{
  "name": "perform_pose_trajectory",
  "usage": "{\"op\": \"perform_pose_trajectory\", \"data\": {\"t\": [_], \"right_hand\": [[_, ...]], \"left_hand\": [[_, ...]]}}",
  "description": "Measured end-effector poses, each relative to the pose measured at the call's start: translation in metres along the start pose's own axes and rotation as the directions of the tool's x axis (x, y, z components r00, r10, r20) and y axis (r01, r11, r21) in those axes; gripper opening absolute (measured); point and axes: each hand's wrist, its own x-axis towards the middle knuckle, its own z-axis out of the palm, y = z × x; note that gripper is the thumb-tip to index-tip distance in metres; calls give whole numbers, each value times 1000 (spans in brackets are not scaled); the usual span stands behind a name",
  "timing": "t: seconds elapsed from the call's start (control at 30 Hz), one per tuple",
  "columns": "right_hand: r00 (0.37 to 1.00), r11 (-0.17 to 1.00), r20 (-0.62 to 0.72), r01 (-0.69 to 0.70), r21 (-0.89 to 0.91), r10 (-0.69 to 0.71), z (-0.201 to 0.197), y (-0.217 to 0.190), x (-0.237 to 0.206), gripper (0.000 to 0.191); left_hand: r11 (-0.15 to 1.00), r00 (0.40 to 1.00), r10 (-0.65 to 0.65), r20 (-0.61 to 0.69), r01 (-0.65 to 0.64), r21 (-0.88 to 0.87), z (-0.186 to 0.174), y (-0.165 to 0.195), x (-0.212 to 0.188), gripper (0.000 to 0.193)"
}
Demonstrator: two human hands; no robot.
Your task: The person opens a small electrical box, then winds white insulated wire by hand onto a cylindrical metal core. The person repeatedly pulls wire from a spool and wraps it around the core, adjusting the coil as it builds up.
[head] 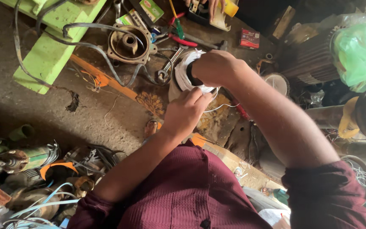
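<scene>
Holding the white wound coil (183, 74) in front of your chest, you keep both forearms bent inward so the two hands meet over it. Your right hand (216, 68) comes from the right side with the wrist turned down; its fingers curl closed around the upper edge of the coil, and the knuckles face the camera. Your left hand (186, 111) rises from below, the forearm nearly straight, and its fingertips press narrow together against the lower rim of the coil, where they seem to pinch a thin white thread (221, 106) that trails to the right of them. I cannot tell how firmly the thread is pinched, because the fingers hide it.

Beyond your fingertips, on the ground, lies a round metal motor housing (128, 43), with a spanner (169, 63) just beside the coil and a red-handled tool (182, 40) a little farther. At the top edge, another person's hand (206, 5) touches a dark box.
</scene>
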Motion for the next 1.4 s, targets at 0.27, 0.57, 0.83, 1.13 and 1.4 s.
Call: {"op": "perform_pose_trajectory", "data": {"t": [0.27, 0.57, 0.83, 1.13, 1.4], "right_hand": [[590, 696, -608, 106, 710, 531, 60, -69, -100, 22], [802, 173, -287, 230, 958, 524, 120, -77, -167, 28], [509, 179, -815, 806, 564, 276, 109, -77, -153, 41], [565, 555, -699, 442, 704, 437, 136, -104, -114, 13], [366, 917, -916, 286, 277, 162, 121, -140, -164, 18]], "left_hand": [[457, 856, -449, 257, 467, -757, -11, 2, 11, 14], [862, 987, -150, 66, 163, -481, -11, -21, 75, 19], [925, 973, 123, 197, -184, 331, -19, -12, 76, 46], [798, 862, 445, 241, -504, 330, -33, -18, 80, 21], [951, 957, -281, 67, 287, -114, -35, 10, 10, 34]]}}
